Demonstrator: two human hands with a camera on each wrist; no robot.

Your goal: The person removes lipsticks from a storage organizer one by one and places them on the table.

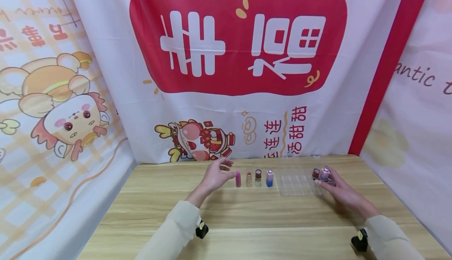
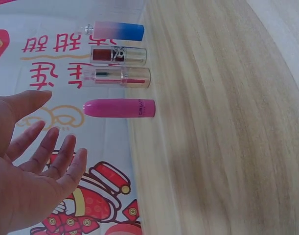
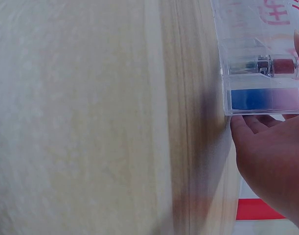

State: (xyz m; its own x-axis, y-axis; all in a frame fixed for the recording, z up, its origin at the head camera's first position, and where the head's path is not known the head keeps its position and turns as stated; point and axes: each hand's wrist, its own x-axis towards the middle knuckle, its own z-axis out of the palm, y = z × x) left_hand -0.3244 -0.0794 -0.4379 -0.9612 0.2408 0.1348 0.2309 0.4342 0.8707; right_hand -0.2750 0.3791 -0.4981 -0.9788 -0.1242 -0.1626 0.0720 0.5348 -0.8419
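Standing beside one case point(image 1: 294, 186), four tubes point(image 1: 258, 178)

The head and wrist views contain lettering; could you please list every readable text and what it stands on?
"幸福": red panel, sideways.
"连连": back cloth, sideways.
"活甜甜": back cloth, sideways.
"antic t": right cloth, cut off.
"Forever": left cloth, upside down.
"事": left cloth, upside down, between unclear characters.
Too small or blurred: lettering on the pink tube and dark-red tube.
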